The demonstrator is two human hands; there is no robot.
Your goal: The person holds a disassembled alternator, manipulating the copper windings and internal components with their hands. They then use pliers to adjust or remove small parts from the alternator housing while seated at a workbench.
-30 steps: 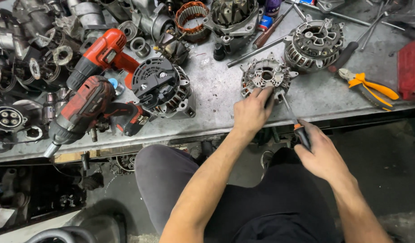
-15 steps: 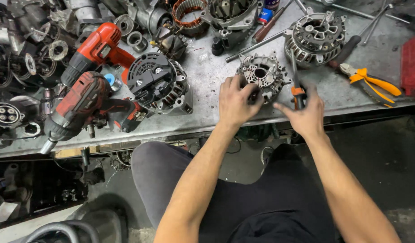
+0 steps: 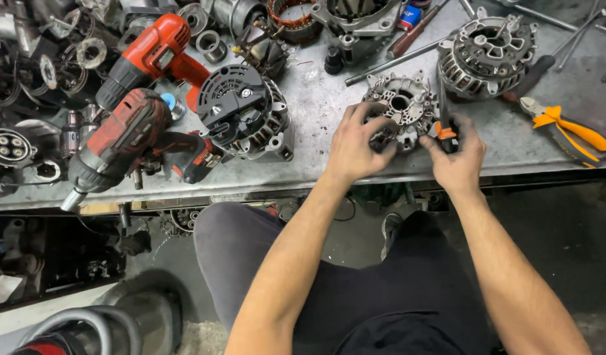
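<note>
Head view, looking down on a grey metal workbench (image 3: 329,115) crowded with parts. A round, grey metal alternator part (image 3: 401,105) with a centre hole is seen lying on the bench near its front edge, between the two hands. The left hand (image 3: 357,146) is laid on its left side with fingers curled around the rim, so the part is gripped. The right hand (image 3: 455,154) is closed around a screwdriver (image 3: 443,121) with a black and orange handle; the shaft is pointed away from the body and stands just beside the right edge of the part. Whether the tip touches the part cannot be told.

A whole alternator with a black cover (image 3: 245,110) is noted to the left of the hands, well apart from them. Two red and black cordless drills (image 3: 129,131) are lying further left, one partly over the other. A second silver alternator housing (image 3: 488,54) is placed at the upper right, beyond the screwdriver. Orange-handled pliers (image 3: 569,128) are lying at the right end of the bench. A copper-wound ring (image 3: 291,16) is seen at the top edge, and loose rings and rods are scattered around it. Dark trousers (image 3: 355,289) are visible below the bench edge.
</note>
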